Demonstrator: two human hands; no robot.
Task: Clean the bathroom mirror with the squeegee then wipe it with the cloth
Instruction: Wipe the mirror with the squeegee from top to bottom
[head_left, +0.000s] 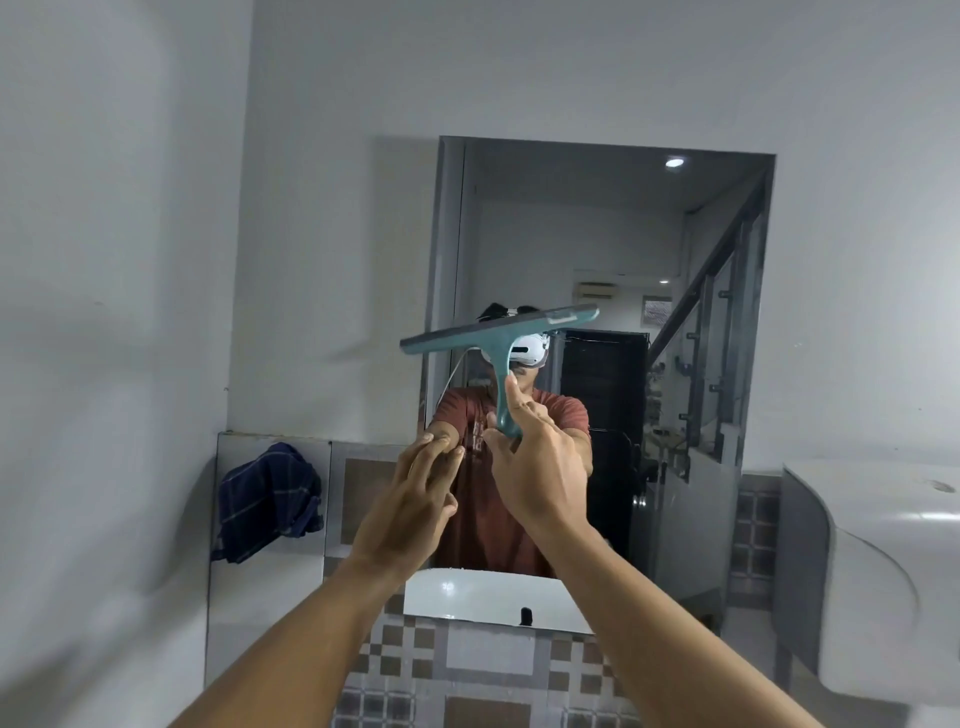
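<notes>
The dark checked cloth (267, 501) hangs over the ledge at left. Our left hand (410, 512) is flat, fingers straight, holding nothing. Our right hand (540, 473) grips the squeegee (500, 338) by its handle before the mirror (597, 234), blade uppermost, its long axis rising rightward.

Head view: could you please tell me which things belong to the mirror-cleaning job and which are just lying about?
For the job: squeegee, gripped by the right hand; mirror; blue cloth draped at left.
Just there: white fixture at right; checked tiles below.
</notes>
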